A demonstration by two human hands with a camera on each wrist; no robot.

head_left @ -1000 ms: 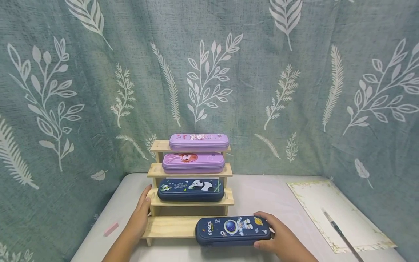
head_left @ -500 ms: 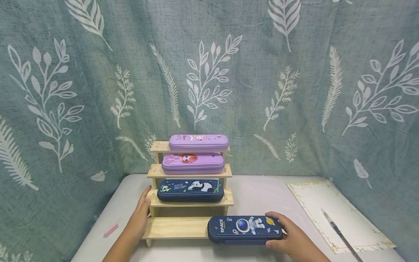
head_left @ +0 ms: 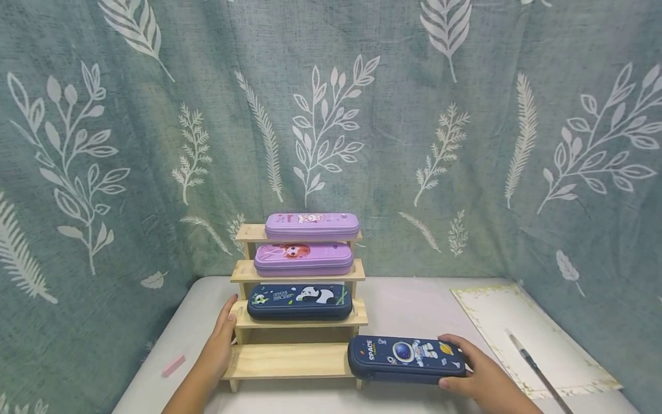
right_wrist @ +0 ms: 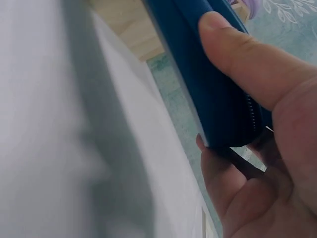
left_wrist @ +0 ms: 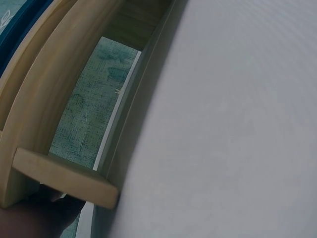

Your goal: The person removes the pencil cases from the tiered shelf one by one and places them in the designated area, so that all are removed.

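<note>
My right hand point(head_left: 478, 371) grips the right end of a navy pencil case point(head_left: 405, 357) printed with an astronaut and "SPACE". In the right wrist view the thumb point(right_wrist: 242, 54) presses one face near its zip, fingers around the far side. The case's left end overlaps the lowest tier's right end in the head view. At the left side of the stepped wooden stand point(head_left: 287, 361), my left hand point(head_left: 217, 345) holds a tier's end between thumb and fingers. A navy panda pencil case point(head_left: 300, 302) and two lilac pencil cases point(head_left: 303, 259) lie on the upper tiers.
A pink eraser-like block point(head_left: 173, 365) lies left of the left forearm. On the right, a brush point(head_left: 538, 371) rests across a sheet of floral-bordered paper point(head_left: 496, 310). A patterned green curtain point(head_left: 383, 144) hangs behind the white table point(head_left: 403, 305).
The right hand has moved the space pencil case rightward, off most of the lowest tier. The left hand stays against the stand.
</note>
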